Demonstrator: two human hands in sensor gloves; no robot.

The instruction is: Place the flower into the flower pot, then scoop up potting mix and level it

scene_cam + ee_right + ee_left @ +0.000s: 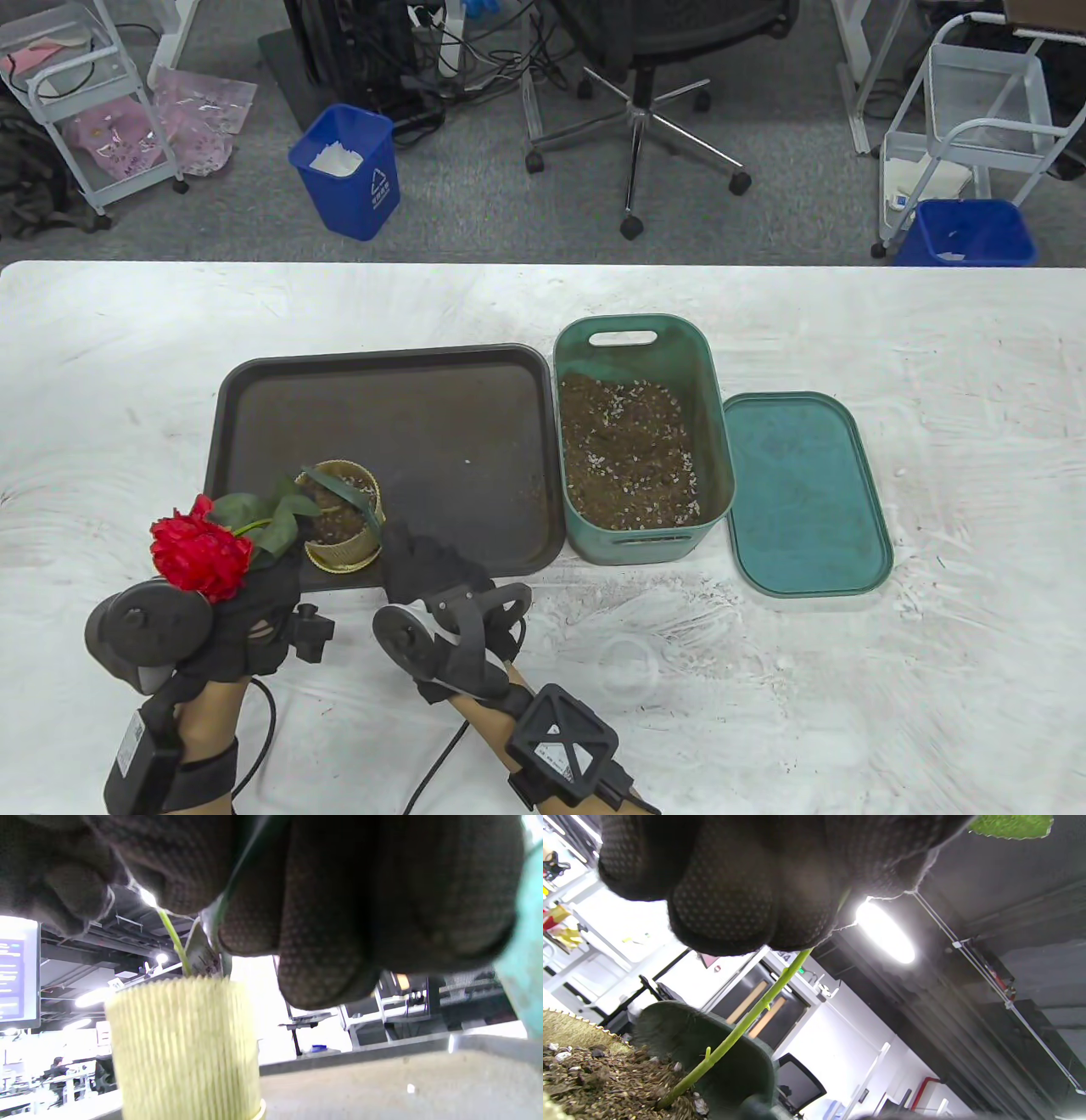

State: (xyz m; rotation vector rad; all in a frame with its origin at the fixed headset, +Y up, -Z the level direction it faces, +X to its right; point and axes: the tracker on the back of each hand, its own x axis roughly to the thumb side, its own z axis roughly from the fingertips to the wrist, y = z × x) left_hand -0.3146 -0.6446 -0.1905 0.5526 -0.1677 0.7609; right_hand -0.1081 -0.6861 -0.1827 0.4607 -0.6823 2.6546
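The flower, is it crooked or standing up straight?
Crooked. The flower leans far out over the flower pot toward the left hand, though its stem end sits in the soil. Bits of potting mix also lie on the table.

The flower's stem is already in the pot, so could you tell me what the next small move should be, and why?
Probably stand the flower upright before adding mix. The left hand holds its stem, whose foot is in the soil of the flower pot, but the bloom leans out past the tray. The right hand holds a trowel in the pot.
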